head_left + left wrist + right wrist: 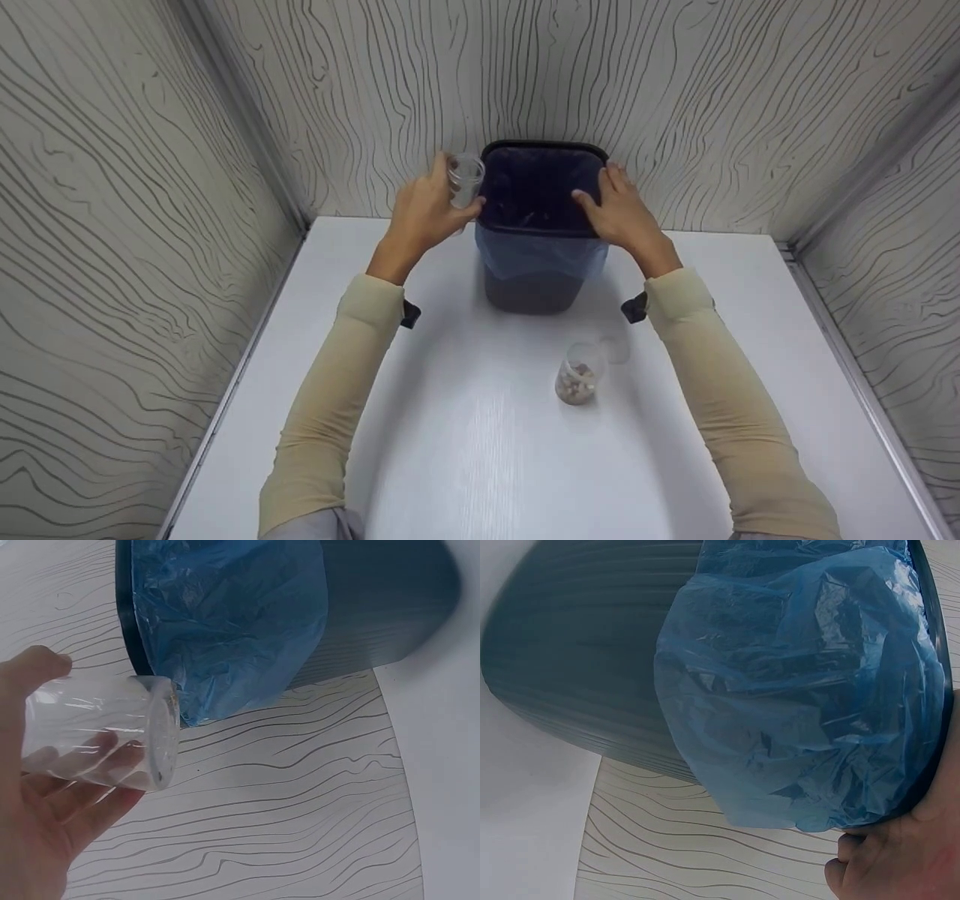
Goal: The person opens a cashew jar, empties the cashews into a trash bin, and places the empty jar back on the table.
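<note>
Beige sleeves (326, 412), white tabletop (480, 465), blue-lined bin (534, 292), grain-patterned walls (375, 97)

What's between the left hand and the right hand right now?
In the head view, the clear jar held by the left hand, then the blue-lined trash bin that the right hand grips.

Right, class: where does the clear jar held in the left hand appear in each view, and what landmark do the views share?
Head: the clear jar is above centre, in the left hand, just left of the bin.
Left wrist: mid-left, large, lengthwise across the picture.
Right wrist: not in it.
Shared landmark: the bin's blue liner.
</note>
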Demonstrator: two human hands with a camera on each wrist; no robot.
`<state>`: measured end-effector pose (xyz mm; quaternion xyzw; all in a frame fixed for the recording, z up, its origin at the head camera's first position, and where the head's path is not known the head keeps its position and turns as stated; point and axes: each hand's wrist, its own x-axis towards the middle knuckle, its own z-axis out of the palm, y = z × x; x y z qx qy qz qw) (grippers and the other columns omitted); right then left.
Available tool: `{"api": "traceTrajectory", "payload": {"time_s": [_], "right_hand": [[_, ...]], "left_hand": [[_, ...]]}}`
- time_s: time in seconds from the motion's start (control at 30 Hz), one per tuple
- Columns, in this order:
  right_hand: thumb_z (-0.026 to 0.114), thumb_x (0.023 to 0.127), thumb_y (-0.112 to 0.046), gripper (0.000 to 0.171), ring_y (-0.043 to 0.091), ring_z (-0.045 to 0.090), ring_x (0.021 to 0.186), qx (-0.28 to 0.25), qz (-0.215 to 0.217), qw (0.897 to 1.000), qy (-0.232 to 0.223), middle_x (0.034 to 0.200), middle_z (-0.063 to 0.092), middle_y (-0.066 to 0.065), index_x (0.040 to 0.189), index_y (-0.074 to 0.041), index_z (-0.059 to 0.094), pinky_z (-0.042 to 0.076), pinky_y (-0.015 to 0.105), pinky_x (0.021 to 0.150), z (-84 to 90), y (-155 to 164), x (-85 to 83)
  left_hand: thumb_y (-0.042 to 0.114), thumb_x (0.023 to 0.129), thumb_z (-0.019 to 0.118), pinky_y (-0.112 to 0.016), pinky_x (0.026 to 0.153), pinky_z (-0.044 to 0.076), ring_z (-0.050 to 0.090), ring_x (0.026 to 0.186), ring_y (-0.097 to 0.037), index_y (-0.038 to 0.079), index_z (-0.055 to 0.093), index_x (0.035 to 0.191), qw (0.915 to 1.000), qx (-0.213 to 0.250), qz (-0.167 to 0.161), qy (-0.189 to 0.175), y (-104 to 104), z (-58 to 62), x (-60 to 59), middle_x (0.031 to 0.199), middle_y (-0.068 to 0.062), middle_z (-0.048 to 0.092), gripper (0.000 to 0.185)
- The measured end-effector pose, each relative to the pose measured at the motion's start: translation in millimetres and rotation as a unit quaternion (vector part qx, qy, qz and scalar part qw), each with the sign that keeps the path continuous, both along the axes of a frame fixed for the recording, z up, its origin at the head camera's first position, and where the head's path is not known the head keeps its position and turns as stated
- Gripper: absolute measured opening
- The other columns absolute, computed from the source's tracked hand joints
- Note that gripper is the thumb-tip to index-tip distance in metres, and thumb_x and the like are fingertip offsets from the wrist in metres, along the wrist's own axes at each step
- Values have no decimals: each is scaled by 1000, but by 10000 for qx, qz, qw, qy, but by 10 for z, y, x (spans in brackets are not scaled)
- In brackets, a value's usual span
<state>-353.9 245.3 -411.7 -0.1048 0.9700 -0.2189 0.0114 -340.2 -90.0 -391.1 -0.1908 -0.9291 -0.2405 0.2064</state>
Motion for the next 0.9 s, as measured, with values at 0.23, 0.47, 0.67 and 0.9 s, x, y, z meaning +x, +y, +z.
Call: {"api": "traceTrajectory", "payload": {"time_s": [0.23,0.47,0.67,0.9], "right_hand": [[27,113,-59,90,44,-10,165,-64,28,10000,37,177,-8,26,166,10,3,1,57,133,-19,5,6],[27,113,-60,90,44,-9,165,-46,25,10000,62,177,-7,27,166,10,3,1,58,133,-26,11,-5],[27,112,-61,91,44,-8,165,-78,26,9999,97,177,-6,27,166,9,4,1,58,133,-16,14,-8],[26,112,-62,91,43,-11,165,-96,8,10000,-20,177,-9,25,167,7,2,0,58,133,-8,9,2]], "left_hand": [[49,90,78,-47,65,59,70,74,-27,0,49,146,9997,223,41,97,-23,-55,45,95,-14,75,80],[51,89,79,-47,67,59,71,75,-28,2,51,139,9994,302,120,94,-47,-106,104,97,-15,76,76],[51,88,80,-49,70,60,73,77,-31,1,50,139,9987,495,135,64,-68,-140,129,100,-18,77,77],[49,88,82,-50,72,61,75,83,-35,-2,50,141,9978,628,166,94,-106,-209,168,109,-22,76,81]]}}
